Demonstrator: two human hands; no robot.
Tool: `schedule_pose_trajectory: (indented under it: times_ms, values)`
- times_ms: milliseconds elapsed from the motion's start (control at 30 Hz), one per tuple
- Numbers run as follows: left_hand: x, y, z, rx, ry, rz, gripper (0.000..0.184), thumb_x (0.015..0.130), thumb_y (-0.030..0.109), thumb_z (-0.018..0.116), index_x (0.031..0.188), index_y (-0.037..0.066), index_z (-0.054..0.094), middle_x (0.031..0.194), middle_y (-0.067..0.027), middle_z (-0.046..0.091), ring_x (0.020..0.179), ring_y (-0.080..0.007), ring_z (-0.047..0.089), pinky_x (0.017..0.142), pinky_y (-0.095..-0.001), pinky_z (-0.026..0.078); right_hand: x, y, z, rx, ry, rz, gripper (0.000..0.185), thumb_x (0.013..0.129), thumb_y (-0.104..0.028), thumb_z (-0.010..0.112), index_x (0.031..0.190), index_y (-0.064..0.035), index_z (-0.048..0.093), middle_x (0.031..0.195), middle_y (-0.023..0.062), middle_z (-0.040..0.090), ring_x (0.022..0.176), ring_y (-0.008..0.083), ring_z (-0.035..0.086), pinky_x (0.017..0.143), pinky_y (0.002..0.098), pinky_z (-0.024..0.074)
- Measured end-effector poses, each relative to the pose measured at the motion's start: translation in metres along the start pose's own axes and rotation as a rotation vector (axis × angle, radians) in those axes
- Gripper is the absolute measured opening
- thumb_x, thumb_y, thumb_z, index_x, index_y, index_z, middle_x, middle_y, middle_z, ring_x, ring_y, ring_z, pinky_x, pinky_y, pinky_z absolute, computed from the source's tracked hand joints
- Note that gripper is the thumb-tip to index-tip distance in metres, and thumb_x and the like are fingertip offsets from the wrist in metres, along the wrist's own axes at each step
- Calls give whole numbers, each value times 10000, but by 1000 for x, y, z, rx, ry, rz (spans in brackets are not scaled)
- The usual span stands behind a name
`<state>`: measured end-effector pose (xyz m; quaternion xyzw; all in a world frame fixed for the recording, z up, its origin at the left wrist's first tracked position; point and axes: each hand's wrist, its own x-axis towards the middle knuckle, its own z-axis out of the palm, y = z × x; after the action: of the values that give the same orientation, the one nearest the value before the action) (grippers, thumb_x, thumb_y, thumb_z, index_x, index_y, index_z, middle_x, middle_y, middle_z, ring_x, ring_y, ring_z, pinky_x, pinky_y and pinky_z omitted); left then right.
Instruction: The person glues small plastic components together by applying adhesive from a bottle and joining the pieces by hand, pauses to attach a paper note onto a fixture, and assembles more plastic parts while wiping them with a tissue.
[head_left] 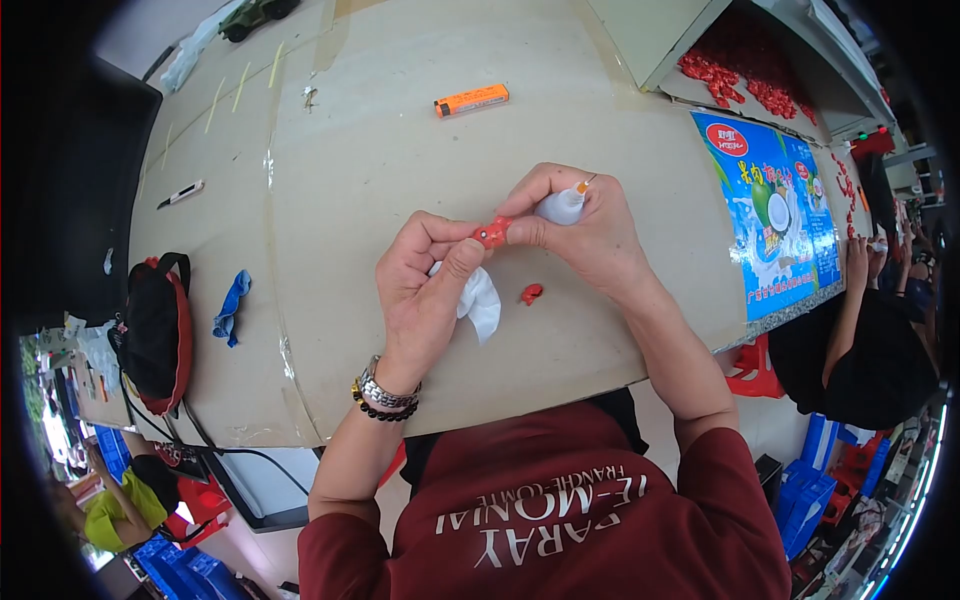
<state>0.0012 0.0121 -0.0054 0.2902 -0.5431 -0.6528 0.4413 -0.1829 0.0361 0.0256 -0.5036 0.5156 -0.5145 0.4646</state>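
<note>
Between the fingertips of both hands is a small red plastic figure with a dark spot like an eye. My left hand pinches it by thumb and fingers, and a crumpled white tissue hangs from the same hand. The thumb and index finger of my right hand touch the figure's other side. Tucked in that right hand is a small whitish squeeze bottle with an orange collar and a thin needle tip, pointing up and right. Below the hands, a second small red piece lies on the table.
An orange box lies at the table's back. To the left are a utility knife, a blue cloth strip and a black-and-red bag. Many red pieces fill a bin at upper right, near a blue poster. Other people sit on both sides.
</note>
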Motion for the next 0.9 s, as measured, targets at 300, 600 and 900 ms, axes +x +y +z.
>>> schedule_pose_trajectory:
  times_ms: [300, 600, 900]
  values:
    - [0, 1, 3, 110, 8, 115, 76, 916, 50, 626, 942, -12, 591, 870, -44, 685, 722, -24, 550, 634, -186, 432, 0, 4, 0, -24, -11, -129, 109, 722, 48, 746, 788, 3, 673, 798, 37, 652, 732, 103, 609, 660, 244, 495]
    - [0, -4, 0, 224, 28, 185, 57, 894, 33, 647, 918, -10, 618, 821, -12, 653, 706, -26, 523, 622, -189, 425, -1, 4, 0, -55, -15, -196, 147, 689, 109, 734, 763, 0, 668, 808, 49, 615, 777, 123, 585, 675, 248, 478]
    - [4, 7, 7, -144, 38, -43, 143, 942, 120, 592, 1055, 39, 559, 841, -50, 659, 684, -57, 569, 599, -202, 446, -1, 1, 3, -89, 25, -224, 125, 707, 58, 740, 777, -13, 664, 774, 41, 653, 711, 122, 621, 613, 260, 490]
